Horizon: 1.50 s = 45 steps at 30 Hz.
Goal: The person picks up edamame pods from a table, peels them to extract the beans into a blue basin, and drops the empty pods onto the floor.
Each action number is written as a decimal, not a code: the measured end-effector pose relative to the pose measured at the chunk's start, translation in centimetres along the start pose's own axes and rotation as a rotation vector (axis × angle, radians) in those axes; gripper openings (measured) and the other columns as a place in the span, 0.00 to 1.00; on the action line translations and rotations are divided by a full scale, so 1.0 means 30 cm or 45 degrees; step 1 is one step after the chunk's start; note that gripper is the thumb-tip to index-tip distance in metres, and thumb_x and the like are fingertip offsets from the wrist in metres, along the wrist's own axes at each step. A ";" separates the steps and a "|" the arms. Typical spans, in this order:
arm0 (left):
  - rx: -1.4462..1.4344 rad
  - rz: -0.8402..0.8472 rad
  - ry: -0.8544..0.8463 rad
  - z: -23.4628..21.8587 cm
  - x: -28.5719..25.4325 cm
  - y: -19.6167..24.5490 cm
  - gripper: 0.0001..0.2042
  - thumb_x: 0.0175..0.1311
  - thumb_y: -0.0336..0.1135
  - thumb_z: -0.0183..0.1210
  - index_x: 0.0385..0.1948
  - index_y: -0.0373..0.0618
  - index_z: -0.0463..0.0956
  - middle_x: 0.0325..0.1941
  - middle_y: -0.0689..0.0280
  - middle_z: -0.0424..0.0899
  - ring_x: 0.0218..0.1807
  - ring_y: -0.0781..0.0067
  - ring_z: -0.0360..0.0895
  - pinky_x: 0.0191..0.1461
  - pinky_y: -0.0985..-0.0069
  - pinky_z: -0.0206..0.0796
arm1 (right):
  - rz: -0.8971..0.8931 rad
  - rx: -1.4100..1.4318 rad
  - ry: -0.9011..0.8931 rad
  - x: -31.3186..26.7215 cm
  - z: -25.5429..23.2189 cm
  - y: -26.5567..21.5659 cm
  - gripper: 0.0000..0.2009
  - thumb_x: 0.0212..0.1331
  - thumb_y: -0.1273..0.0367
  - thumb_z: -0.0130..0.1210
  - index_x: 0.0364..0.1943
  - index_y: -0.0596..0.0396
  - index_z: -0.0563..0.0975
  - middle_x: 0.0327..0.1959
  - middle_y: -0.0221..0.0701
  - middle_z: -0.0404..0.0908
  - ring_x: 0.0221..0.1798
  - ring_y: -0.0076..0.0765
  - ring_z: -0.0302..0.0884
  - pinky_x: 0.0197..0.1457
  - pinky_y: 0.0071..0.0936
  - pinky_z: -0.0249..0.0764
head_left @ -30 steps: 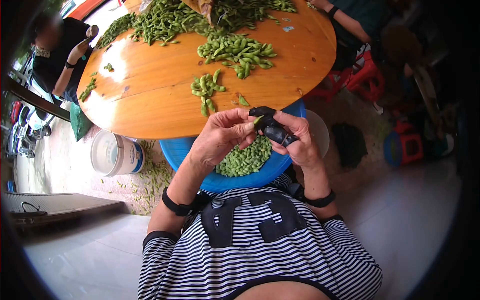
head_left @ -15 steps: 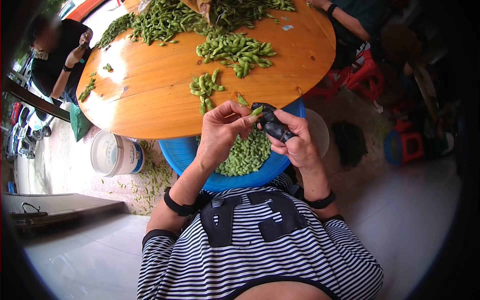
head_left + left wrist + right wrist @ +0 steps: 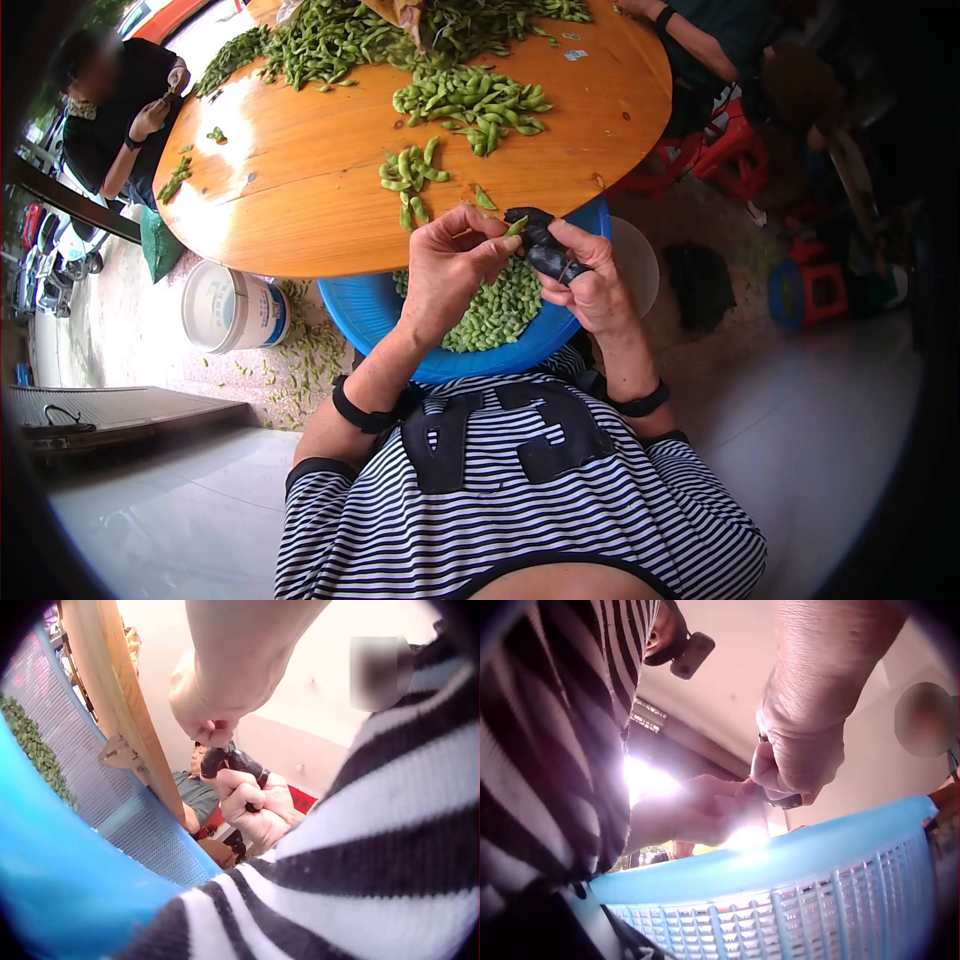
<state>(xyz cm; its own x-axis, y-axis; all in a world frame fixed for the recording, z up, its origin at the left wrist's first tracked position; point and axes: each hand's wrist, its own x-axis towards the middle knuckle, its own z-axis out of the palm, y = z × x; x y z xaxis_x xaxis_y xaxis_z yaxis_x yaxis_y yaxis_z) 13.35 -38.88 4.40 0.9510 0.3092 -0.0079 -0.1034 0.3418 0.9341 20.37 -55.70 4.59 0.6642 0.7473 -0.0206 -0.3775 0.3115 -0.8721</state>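
Note:
My left hand [image 3: 450, 265] pinches a green soybean pod [image 3: 517, 226] between thumb and fingertips. Facing it, my right hand [image 3: 597, 285] has black covers [image 3: 553, 262] on its thumb and index finger, which meet around the pod's far end; its other fingers are curled in. Both hands are held over a blue basket [image 3: 350, 330] of shelled green beans [image 3: 490, 315], just off the table edge. In the left wrist view the right hand [image 3: 259, 806] shows from below, its black-covered fingers touching the left fingertips. The pod is hidden in both wrist views.
Unshelled pods [image 3: 470, 105] lie in heaps on the wooden table [image 3: 300, 190], with a few near its edge. A white bucket [image 3: 215, 305] stands left, beside pods scattered on the floor. Other people sit at the table's left and right. A red stool [image 3: 730, 160] is at right.
The left hand has shifted slightly and shows more of the pod than a second ago. The right hand has hardly moved. The person at left has brought both hands closer together.

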 end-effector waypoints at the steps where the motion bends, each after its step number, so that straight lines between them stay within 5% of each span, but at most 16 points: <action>1: 0.001 0.000 0.000 -0.009 0.002 -0.003 0.04 0.57 0.24 0.63 0.29 0.38 0.77 0.23 0.66 0.80 0.20 0.80 0.72 0.21 0.84 0.61 | -0.036 0.025 -0.002 0.000 -0.005 0.005 0.16 0.53 0.79 0.42 0.45 0.64 0.76 0.21 0.19 0.64 0.20 0.12 0.55 0.19 0.12 0.53; 3: -0.543 -0.300 -0.300 -0.028 0.010 -0.011 0.03 0.60 0.25 0.61 0.29 0.38 0.76 0.23 0.66 0.79 0.19 0.77 0.72 0.20 0.84 0.59 | 0.005 0.201 -0.132 0.000 -0.023 0.001 0.17 0.52 0.79 0.42 0.46 0.64 0.76 0.21 0.19 0.66 0.20 0.11 0.55 0.19 0.11 0.53; 4: -0.542 -0.300 -0.301 -0.029 0.011 -0.013 0.03 0.60 0.25 0.61 0.29 0.38 0.76 0.23 0.66 0.79 0.19 0.77 0.72 0.20 0.84 0.59 | 0.045 0.376 -0.263 0.000 -0.033 0.000 0.18 0.52 0.79 0.42 0.47 0.64 0.76 0.22 0.19 0.67 0.20 0.11 0.55 0.19 0.11 0.52; 8: -0.611 -0.304 -0.294 0.003 0.002 -0.016 0.03 0.61 0.26 0.60 0.31 0.40 0.75 0.23 0.67 0.78 0.18 0.76 0.71 0.19 0.84 0.57 | 0.068 0.526 -0.186 -0.009 -0.051 0.015 0.19 0.52 0.78 0.43 0.49 0.59 0.77 0.25 0.21 0.69 0.21 0.11 0.55 0.19 0.11 0.52; 14: 0.000 -0.082 -0.145 0.006 -0.018 -0.002 0.05 0.62 0.29 0.61 0.33 0.39 0.75 0.23 0.68 0.78 0.21 0.82 0.72 0.23 0.83 0.64 | -0.080 -0.469 0.129 -0.026 0.072 -0.035 0.19 0.47 0.84 0.45 0.46 0.61 0.77 0.30 0.26 0.71 0.27 0.18 0.63 0.27 0.13 0.61; 16: 0.088 -0.010 -0.131 -0.007 -0.011 -0.022 0.06 0.63 0.30 0.60 0.36 0.37 0.77 0.23 0.68 0.79 0.21 0.81 0.73 0.23 0.82 0.65 | -0.331 -0.948 0.193 -0.025 0.082 -0.032 0.18 0.44 0.86 0.44 0.43 0.67 0.76 0.30 0.30 0.71 0.32 0.24 0.68 0.35 0.16 0.64; 23: -0.086 -0.223 -0.216 -0.029 -0.001 -0.004 0.12 0.69 0.36 0.53 0.38 0.35 0.77 0.30 0.64 0.82 0.25 0.77 0.77 0.27 0.82 0.69 | -0.314 -1.072 0.182 -0.016 0.072 -0.017 0.16 0.43 0.85 0.46 0.40 0.67 0.76 0.29 0.36 0.70 0.32 0.32 0.69 0.35 0.21 0.66; 25: -0.116 -0.225 -0.212 -0.018 -0.006 -0.013 0.12 0.70 0.37 0.52 0.38 0.36 0.77 0.29 0.64 0.81 0.25 0.77 0.77 0.27 0.82 0.68 | -0.531 -1.373 0.323 -0.018 0.091 0.013 0.16 0.42 0.85 0.49 0.40 0.66 0.76 0.30 0.39 0.70 0.32 0.41 0.71 0.35 0.27 0.68; 32: -0.385 -0.291 -0.252 -0.022 -0.021 -0.037 0.08 0.65 0.28 0.47 0.41 0.38 0.74 0.29 0.67 0.78 0.27 0.81 0.73 0.30 0.83 0.65 | -0.758 -1.522 0.369 -0.011 0.117 0.059 0.17 0.41 0.86 0.52 0.41 0.66 0.75 0.32 0.41 0.69 0.34 0.47 0.73 0.36 0.32 0.69; 34: -0.434 -0.295 -0.249 -0.017 -0.023 -0.036 0.10 0.64 0.26 0.46 0.42 0.38 0.74 0.30 0.67 0.78 0.28 0.82 0.72 0.31 0.83 0.65 | -0.665 -1.467 0.358 -0.011 0.104 0.040 0.16 0.42 0.86 0.52 0.40 0.67 0.75 0.31 0.41 0.69 0.34 0.46 0.73 0.36 0.31 0.69; 37: -0.284 -0.256 -0.213 -0.019 -0.031 -0.028 0.14 0.63 0.23 0.46 0.49 0.36 0.72 0.32 0.66 0.80 0.31 0.78 0.76 0.36 0.81 0.69 | -0.583 -1.374 0.423 -0.017 0.054 0.004 0.13 0.44 0.85 0.51 0.38 0.66 0.75 0.30 0.41 0.70 0.33 0.43 0.72 0.36 0.29 0.68; 40: 0.245 -0.047 -0.255 -0.060 -0.064 0.009 0.14 0.61 0.21 0.50 0.49 0.36 0.75 0.32 0.64 0.83 0.35 0.74 0.80 0.41 0.79 0.72 | -0.553 -1.551 0.585 -0.066 -0.061 -0.098 0.14 0.43 0.84 0.51 0.38 0.64 0.75 0.33 0.42 0.73 0.35 0.47 0.75 0.39 0.32 0.69; 42: 0.970 0.286 -0.311 -0.113 -0.083 0.058 0.09 0.59 0.21 0.56 0.41 0.36 0.79 0.32 0.63 0.85 0.36 0.74 0.82 0.44 0.77 0.73 | -0.472 -1.966 0.870 -0.116 -0.134 -0.168 0.16 0.42 0.84 0.50 0.40 0.64 0.74 0.36 0.45 0.74 0.40 0.55 0.75 0.44 0.36 0.70; 44: 1.141 0.436 0.122 -0.145 -0.071 0.079 0.05 0.56 0.25 0.62 0.33 0.40 0.81 0.29 0.61 0.84 0.29 0.73 0.81 0.34 0.77 0.71 | -0.275 -2.278 1.022 -0.156 -0.225 -0.193 0.18 0.42 0.83 0.49 0.42 0.65 0.72 0.37 0.49 0.75 0.43 0.59 0.75 0.45 0.39 0.70; 45: 1.232 0.485 0.261 -0.168 -0.049 0.086 0.03 0.55 0.27 0.62 0.31 0.41 0.80 0.27 0.61 0.81 0.28 0.68 0.80 0.33 0.73 0.70 | -0.376 -2.296 1.014 -0.162 -0.250 -0.187 0.16 0.41 0.84 0.49 0.39 0.67 0.72 0.35 0.51 0.74 0.41 0.60 0.74 0.43 0.40 0.70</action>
<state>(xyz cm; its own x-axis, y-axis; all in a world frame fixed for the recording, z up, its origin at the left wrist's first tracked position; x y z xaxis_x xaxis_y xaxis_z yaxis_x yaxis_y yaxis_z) 10.21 -33.98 5.01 0.8280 0.4221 0.3692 -0.0221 -0.6333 0.7736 24.10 -65.48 5.92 0.8507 0.2521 0.4613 0.4073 -0.8709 -0.2751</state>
